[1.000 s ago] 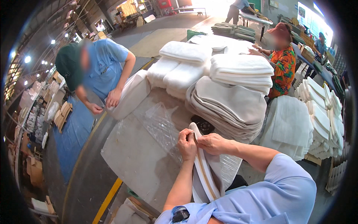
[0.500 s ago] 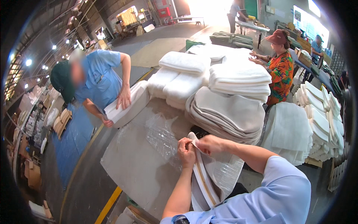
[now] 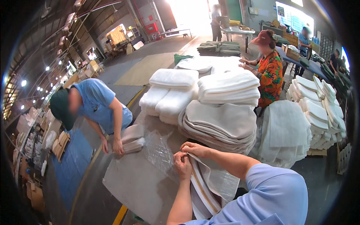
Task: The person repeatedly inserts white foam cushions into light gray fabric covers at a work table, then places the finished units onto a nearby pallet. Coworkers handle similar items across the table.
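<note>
A long grey fabric cover (image 3: pixel 213 176) stretches from near my body to both hands, its edge folded back. Along it run a white strip and a narrow tan band (image 3: pixel 202 187), which could be a zipper. My left hand (image 3: pixel 182 165) pinches the far end of the cover from the left. From the right, my right hand (image 3: pixel 197 149) grips the same end, close to the left fingers. What lies between the fingertips is too small to make out. Just beyond my hands stands a stack of grey fabric covers (image 3: pixel 221 122).
White padding pieces (image 3: pixel 228 88) are piled on the table (image 3: pixel 131 183), with clear plastic film (image 3: pixel 157 144) nearby. At the left, a co-worker in a green cap (image 3: pixel 95 105) handles a folded grey-white piece (image 3: pixel 133 138). Another co-worker (image 3: pixel 268 75) stands behind the piles. More padding stacks (image 3: pixel 315 116) stand at right.
My right hand has shifted to the tip of the cover, beside my left. The left co-worker has bent lower, and the piece there is now folded into a shorter bundle.
</note>
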Motion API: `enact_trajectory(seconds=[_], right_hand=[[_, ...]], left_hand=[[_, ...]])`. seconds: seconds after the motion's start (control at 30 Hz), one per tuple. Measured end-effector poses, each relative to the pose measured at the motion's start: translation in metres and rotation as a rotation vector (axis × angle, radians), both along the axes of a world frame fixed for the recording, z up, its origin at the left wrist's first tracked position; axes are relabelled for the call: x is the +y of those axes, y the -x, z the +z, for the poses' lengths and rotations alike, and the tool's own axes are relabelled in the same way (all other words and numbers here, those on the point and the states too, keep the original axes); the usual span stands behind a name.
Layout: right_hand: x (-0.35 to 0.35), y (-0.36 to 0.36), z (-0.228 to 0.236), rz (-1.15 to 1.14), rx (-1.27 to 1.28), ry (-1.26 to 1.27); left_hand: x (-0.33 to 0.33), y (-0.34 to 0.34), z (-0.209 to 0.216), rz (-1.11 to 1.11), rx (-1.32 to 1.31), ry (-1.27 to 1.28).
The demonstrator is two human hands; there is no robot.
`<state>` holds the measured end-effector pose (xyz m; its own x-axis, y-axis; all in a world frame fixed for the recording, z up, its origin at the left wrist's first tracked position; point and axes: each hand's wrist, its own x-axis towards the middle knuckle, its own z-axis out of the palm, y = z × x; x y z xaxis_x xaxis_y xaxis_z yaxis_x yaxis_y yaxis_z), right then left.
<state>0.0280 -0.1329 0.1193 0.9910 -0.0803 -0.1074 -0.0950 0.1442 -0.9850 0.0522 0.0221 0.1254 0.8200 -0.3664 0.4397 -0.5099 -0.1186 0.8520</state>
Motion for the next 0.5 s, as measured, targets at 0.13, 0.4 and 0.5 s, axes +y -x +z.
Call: enact_trajectory(seconds=[0.13, 0.4, 0.5], right_hand=[[-0.001, 0.001, 0.007, 0.037, 0.055, 0.029], [-0.038, 0.023, -0.010, -0.062, 0.238, 0.073], [-0.045, 0.025, -0.011, -0.129, 0.269, 0.088]], left_hand=[[0.014, 0.003, -0.001, 0.086, 0.054, 0.080], [0.186, 0.115, -0.073, 0.196, 1.039, -0.259], [0.210, 0.171, -0.105, -0.060, 1.052, -0.748]])
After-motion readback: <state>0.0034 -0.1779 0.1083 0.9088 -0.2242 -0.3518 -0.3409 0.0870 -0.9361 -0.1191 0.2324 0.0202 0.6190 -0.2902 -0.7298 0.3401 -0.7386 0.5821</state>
